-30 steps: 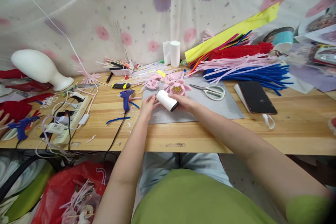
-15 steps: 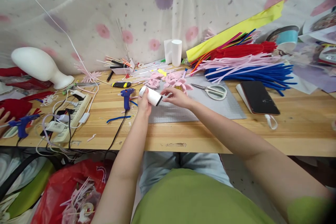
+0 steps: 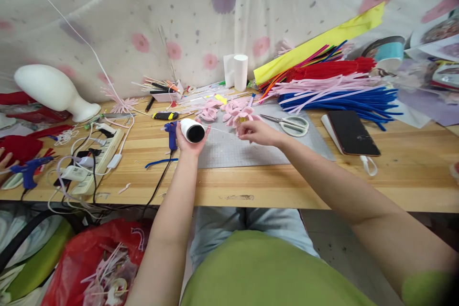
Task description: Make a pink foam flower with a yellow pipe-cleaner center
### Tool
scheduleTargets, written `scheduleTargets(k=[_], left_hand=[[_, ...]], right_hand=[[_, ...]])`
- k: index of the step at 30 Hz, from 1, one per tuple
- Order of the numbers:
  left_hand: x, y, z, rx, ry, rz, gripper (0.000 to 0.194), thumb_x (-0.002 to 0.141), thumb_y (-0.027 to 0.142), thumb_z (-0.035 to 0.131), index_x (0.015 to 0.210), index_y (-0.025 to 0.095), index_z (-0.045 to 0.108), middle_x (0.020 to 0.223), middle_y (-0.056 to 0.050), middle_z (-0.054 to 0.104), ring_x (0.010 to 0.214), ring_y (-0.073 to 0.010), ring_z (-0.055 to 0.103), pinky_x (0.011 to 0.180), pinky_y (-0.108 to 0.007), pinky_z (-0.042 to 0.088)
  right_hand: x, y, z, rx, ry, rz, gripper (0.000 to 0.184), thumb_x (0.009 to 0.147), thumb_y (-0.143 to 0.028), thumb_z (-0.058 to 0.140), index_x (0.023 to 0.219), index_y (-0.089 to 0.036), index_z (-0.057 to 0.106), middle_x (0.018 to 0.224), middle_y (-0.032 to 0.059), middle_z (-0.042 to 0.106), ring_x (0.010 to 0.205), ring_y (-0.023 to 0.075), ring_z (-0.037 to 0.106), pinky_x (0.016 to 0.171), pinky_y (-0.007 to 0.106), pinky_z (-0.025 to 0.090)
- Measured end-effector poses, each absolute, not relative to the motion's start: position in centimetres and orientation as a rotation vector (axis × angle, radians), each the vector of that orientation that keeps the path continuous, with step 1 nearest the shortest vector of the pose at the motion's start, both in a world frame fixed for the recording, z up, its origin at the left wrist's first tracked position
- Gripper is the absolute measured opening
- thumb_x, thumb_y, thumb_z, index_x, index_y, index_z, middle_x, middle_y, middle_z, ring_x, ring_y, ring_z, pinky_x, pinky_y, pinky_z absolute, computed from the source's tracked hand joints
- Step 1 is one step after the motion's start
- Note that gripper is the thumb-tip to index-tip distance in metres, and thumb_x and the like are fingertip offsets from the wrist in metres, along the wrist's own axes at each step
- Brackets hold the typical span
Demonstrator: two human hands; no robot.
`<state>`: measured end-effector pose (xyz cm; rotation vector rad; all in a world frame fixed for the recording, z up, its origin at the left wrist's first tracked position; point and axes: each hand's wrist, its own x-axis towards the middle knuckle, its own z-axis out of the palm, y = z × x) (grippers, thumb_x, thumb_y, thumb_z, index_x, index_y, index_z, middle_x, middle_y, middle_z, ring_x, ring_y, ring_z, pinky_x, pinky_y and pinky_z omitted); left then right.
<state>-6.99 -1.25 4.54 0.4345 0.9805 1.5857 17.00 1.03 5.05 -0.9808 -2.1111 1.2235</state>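
My left hand [image 3: 191,147] is wrapped around a spool of white thread [image 3: 185,125], its dark end turned toward me. From the spool a thin white thread [image 3: 223,131] runs right to my right hand [image 3: 261,133], whose fingers are pinched on it. Just behind that hand lie pink fuzzy flowers [image 3: 235,106], partly covered by my fingers. Below both hands is a grey cutting mat [image 3: 233,155]. Scissors [image 3: 294,125] with pale handles rest on the mat's right part. A blue glue gun [image 3: 171,135] sits left of the spool, partly hidden by my left hand.
Bundles of blue pipe cleaners [image 3: 337,100] and red ones [image 3: 333,70] lie at back right, near a phone [image 3: 353,133]. On the left are a power strip [image 3: 98,165] with cables, a white foam head [image 3: 53,88] and another person's hand [image 3: 6,160] near a second glue gun [image 3: 29,172].
The spool moved left and its dark end swung toward me, now in my left hand alone. My right hand let go of it and drew away rightward, stretching out thread.
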Motion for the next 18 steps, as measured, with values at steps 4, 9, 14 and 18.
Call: scheduleTargets(k=[4,9,14,18], left_hand=[[-7.7,-2.0,4.7,0.536,1.019,1.241,0.041,0.07,0.051,0.061,0.09,0.015,0.059,0.08,-0.008,0.066,0.079,-0.02,0.066,0.074,-0.038,0.053],[-8.0,-2.3,4.5,0.932,1.308,0.78,0.044,0.05,0.027,0.08,0.088,0.016,0.059,0.075,-0.008,0.066,0.059,-0.0197,0.063,0.052,-0.03,0.049],[-8.7,-2.6,5.2,1.336,1.422,0.571,0.056,0.042,0.024,0.082,0.094,0.019,0.061,0.077,-0.003,0.065,0.059,-0.0171,0.059,0.047,-0.024,0.042],[-10.2,-2.8,5.7,1.481,1.429,0.475,0.052,0.041,0.023,0.081,0.09,0.019,0.064,0.074,-0.002,0.065,0.061,-0.0174,0.058,0.049,-0.023,0.042]], right_hand=[[19.5,2.0,7.1,-1.043,-1.538,1.241,0.023,0.076,-0.03,0.062,0.067,-0.02,0.043,0.072,0.0009,0.062,0.063,0.0134,0.059,0.057,0.029,0.048],[22.9,4.5,10.9,-0.972,-0.861,1.167,0.019,0.085,-0.008,0.043,0.069,-0.018,0.041,0.089,0.0062,0.067,0.074,0.0081,0.065,0.069,0.025,0.05],[28.6,7.8,13.0,-0.911,-0.531,0.953,0.035,0.085,-0.002,0.029,0.058,-0.014,0.049,0.103,0.0134,0.068,0.096,0.012,0.065,0.072,0.022,0.048],[35.3,9.7,12.9,-0.891,-0.473,0.769,0.044,0.083,-0.005,0.027,0.047,-0.017,0.049,0.09,0.0081,0.072,0.092,0.0093,0.066,0.066,0.021,0.046]])
